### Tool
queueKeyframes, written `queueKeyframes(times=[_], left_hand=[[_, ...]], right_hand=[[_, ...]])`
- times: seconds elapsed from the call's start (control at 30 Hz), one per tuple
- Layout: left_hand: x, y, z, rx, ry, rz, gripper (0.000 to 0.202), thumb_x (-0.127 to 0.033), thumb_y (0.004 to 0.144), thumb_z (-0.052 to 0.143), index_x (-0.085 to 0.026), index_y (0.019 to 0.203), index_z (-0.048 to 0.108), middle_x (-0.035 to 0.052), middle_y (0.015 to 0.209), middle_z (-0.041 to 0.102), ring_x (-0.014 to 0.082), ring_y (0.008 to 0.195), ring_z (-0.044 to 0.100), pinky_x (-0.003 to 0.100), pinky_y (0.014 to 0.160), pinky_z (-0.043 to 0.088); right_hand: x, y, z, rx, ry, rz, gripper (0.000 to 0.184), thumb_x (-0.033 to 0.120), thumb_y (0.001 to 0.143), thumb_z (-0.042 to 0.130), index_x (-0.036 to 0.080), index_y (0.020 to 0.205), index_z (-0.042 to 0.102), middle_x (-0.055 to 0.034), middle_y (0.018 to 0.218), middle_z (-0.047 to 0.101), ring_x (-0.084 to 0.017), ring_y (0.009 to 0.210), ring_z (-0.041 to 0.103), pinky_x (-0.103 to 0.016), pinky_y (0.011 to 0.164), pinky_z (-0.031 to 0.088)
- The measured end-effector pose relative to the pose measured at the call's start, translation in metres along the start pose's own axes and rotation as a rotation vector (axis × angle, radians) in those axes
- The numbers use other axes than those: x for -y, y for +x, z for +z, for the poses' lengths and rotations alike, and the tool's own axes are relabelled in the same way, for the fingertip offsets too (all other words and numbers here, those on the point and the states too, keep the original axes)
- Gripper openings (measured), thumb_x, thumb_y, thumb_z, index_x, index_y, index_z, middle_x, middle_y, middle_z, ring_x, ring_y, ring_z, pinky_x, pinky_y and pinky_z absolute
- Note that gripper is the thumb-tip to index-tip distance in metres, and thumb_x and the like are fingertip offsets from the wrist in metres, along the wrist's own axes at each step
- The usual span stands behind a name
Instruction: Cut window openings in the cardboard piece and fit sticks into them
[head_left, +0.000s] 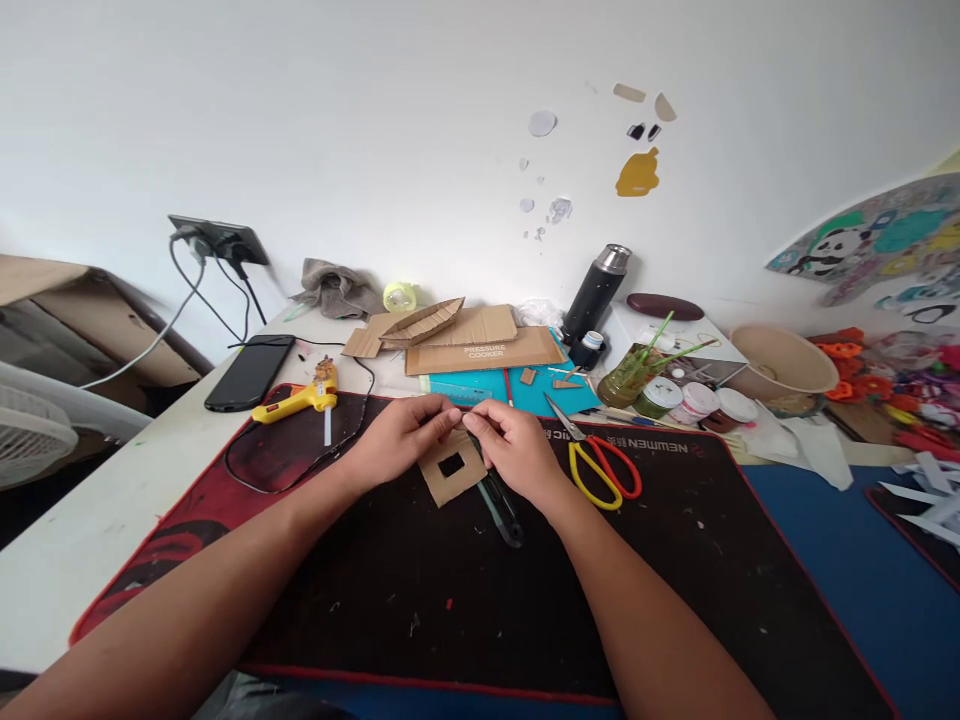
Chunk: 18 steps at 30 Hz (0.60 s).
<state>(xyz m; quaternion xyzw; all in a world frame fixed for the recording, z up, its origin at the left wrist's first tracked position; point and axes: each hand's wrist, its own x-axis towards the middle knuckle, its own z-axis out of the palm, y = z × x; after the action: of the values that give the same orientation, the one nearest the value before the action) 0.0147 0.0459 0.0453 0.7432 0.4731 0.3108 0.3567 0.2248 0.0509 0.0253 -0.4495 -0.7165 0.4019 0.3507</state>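
Note:
My left hand [401, 438] and my right hand [517, 450] meet over the black desk mat [525, 600]. Both pinch the top edge of a small square cardboard piece [439, 482] with a square hole cut in its middle. The fingers of both hands are closed on it. A black utility knife [501, 508] lies on the mat just under my right hand.
Yellow-and-red scissors [600, 468] lie right of my hands, a yellow glue gun [296, 402] and a black phone [250, 371] to the left. Cardboard sheets [480, 345], a teal cutting mat [517, 392], a black flask [596, 292], paint jars [694, 400] and a bowl [784, 365] stand behind.

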Motion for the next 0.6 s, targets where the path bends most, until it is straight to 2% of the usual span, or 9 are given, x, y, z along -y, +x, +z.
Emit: queueKeyframes(times=[0.13,0.2,0.37,0.5,0.6], left_hand=[[0.0001,0.0003,-0.0017,-0.039,0.123,0.024,0.048,-0.063,0.103,0.049,-0.021,0.088,0.069,0.0013,0.081,0.071,0.0195,0.076,0.061,0.030,0.071,0.046],[0.0004,0.0008,-0.0021,-0.044,0.155,0.054,0.048,-0.062,0.103,0.049,-0.021,0.086,0.068,0.0003,0.077,0.069,0.0185,0.072,0.059,0.029,0.068,0.045],[0.0018,0.0021,-0.0014,-0.040,0.120,0.069,0.048,-0.064,0.101,0.052,-0.022,0.080,0.066,-0.0017,0.070,0.065,0.0172,0.066,0.057,0.027,0.064,0.045],[0.0031,0.0021,-0.0022,0.017,0.031,0.023,0.050,-0.070,0.097,0.056,-0.024,0.088,0.073,0.0000,0.079,0.071,0.0201,0.073,0.063,0.027,0.066,0.049],[0.0047,0.0025,-0.0032,0.005,0.058,0.020,0.049,-0.071,0.095,0.059,-0.025,0.088,0.073,-0.0004,0.078,0.071,0.0197,0.071,0.062,0.026,0.064,0.047]], right_hand=[[-0.0009,-0.0003,0.0030,0.023,0.036,-0.005,0.029,0.048,0.106,0.058,0.025,0.093,0.070,0.0051,0.058,0.056,-0.017,0.059,0.059,-0.028,0.061,0.042],[-0.0004,-0.0002,0.0029,0.040,0.036,-0.012,0.030,0.049,0.105,0.059,0.025,0.091,0.069,0.0049,0.060,0.058,-0.017,0.061,0.060,-0.028,0.063,0.043],[0.0020,0.0005,0.0000,0.022,-0.022,-0.021,0.039,0.046,0.109,0.055,0.024,0.077,0.062,0.0048,0.059,0.057,-0.015,0.063,0.057,-0.027,0.066,0.041],[0.0031,0.0005,0.0000,-0.010,-0.021,-0.004,0.036,0.046,0.109,0.056,0.025,0.082,0.064,0.0053,0.060,0.058,-0.015,0.063,0.058,-0.027,0.066,0.041],[0.0030,0.0003,0.0006,-0.021,-0.004,-0.002,0.034,0.047,0.109,0.057,0.025,0.085,0.066,0.0052,0.062,0.059,-0.015,0.064,0.058,-0.027,0.065,0.041]])
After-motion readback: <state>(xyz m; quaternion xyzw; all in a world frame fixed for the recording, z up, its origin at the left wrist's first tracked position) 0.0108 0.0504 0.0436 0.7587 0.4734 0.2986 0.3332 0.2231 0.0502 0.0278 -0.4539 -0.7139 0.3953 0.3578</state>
